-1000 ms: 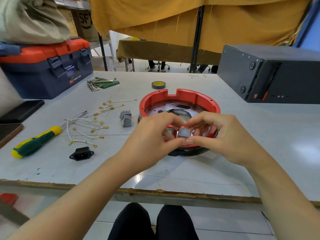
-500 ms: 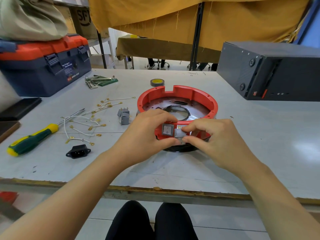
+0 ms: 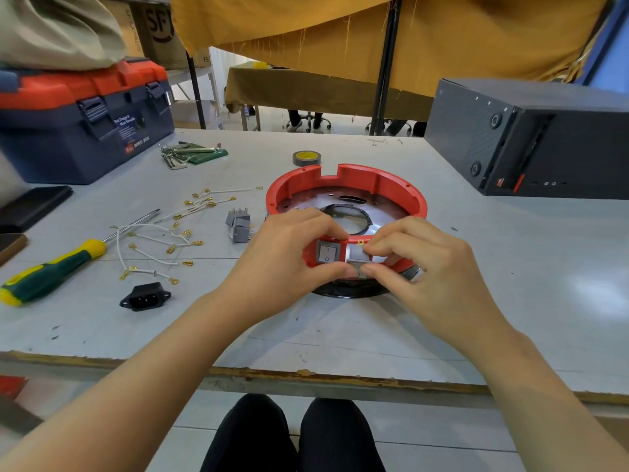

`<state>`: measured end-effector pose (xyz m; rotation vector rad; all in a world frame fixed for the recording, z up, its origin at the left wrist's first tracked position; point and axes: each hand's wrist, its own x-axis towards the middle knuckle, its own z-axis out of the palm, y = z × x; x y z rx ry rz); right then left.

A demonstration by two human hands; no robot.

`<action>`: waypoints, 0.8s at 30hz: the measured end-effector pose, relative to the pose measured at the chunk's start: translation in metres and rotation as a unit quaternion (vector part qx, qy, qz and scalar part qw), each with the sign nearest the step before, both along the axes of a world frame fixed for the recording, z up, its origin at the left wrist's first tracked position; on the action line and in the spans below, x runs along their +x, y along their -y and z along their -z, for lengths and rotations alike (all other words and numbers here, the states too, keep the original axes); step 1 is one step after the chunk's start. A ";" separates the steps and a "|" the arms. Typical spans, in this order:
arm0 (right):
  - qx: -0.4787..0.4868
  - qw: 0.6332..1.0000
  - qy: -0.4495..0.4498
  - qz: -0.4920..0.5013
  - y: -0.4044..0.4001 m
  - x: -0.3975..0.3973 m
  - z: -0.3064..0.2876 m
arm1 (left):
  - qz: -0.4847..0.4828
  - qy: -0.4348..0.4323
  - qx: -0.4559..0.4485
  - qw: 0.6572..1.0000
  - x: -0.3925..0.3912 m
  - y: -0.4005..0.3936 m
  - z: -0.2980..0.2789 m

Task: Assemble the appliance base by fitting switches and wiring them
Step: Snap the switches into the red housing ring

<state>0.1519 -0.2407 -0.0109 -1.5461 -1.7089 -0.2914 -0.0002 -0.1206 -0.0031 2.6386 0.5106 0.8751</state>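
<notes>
The round red appliance base [image 3: 381,180] lies on the grey table [image 3: 510,284] in front of me. One grey rocker switch [image 3: 327,253] sits fitted in its near wall. Beside it, a second grey switch [image 3: 358,255] is partly in its opening. My left hand [image 3: 286,264] grips the base's near wall around the fitted switch. My right hand [image 3: 422,267] pinches the second switch with thumb and fingers. Two spare grey switches [image 3: 239,224] lie left of the base. White wires with brass terminals [image 3: 160,240] are scattered further left.
A black power inlet socket [image 3: 144,297] and a green-yellow screwdriver [image 3: 51,270] lie at the left front. A blue and orange toolbox [image 3: 85,120] stands at back left, hex keys [image 3: 190,154] and a tape roll [image 3: 306,157] behind the base, a black case [image 3: 531,137] at right.
Both hands lowered the second switch from above the base to the near wall, beside the fitted switch, which now shows.
</notes>
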 end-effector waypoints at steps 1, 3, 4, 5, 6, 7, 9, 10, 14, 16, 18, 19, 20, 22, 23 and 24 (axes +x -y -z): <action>-0.002 1.000 -0.004 0.000 0.000 0.000 0.000 | 0.002 0.002 0.000 1.000 0.000 0.000 0.000; -0.004 1.000 -0.015 -0.006 -0.001 0.001 0.000 | 0.004 0.001 0.002 1.000 0.000 -0.001 0.000; -0.004 1.000 -0.019 -0.012 -0.001 0.001 0.001 | 0.006 -0.002 0.004 1.000 0.000 -0.001 0.000; -0.005 1.000 -0.024 -0.019 -0.001 0.001 0.002 | 0.009 -0.004 0.005 1.000 -0.001 -0.002 0.000; -0.006 0.999 -0.032 -0.024 -0.002 0.001 0.003 | 0.012 -0.005 0.007 1.000 -0.001 -0.002 0.000; -0.007 0.999 -0.041 -0.027 -0.002 0.001 0.004 | 0.014 -0.007 0.008 1.000 -0.001 -0.003 0.000; -0.008 0.998 -0.054 -0.029 -0.003 0.001 0.005 | 0.017 -0.005 0.009 1.000 -0.001 -0.003 0.000; -0.008 0.998 -0.055 -0.029 -0.003 0.001 0.005 | 0.017 -0.003 0.009 1.000 -0.001 -0.003 0.000; 0.007 1.000 -0.028 -0.009 -0.006 -0.001 0.007 | 0.015 0.002 0.012 1.000 -0.001 -0.004 0.001; 0.016 1.000 -0.005 0.012 -0.006 0.000 0.008 | 0.012 0.010 0.012 1.000 0.000 -0.004 0.001; 0.013 0.999 0.002 0.029 -0.007 0.001 0.007 | 0.007 0.017 0.013 1.000 0.001 -0.004 0.001; 0.005 0.999 0.004 0.034 -0.007 0.001 0.005 | 0.006 0.018 0.014 1.000 0.001 -0.004 0.001; -0.005 0.999 0.007 0.037 -0.008 0.002 0.003 | 0.005 0.018 0.015 1.000 0.002 -0.003 0.001; -0.028 0.999 0.015 0.038 -0.010 0.005 0.000 | 0.003 0.021 0.015 1.000 0.002 -0.003 0.001; -0.046 0.998 0.015 0.038 -0.011 0.007 -0.001 | 0.003 0.021 0.014 1.000 0.002 -0.003 0.001; -0.068 0.997 0.010 0.040 -0.011 0.009 -0.003 | 0.002 0.021 0.015 1.000 0.002 -0.002 0.000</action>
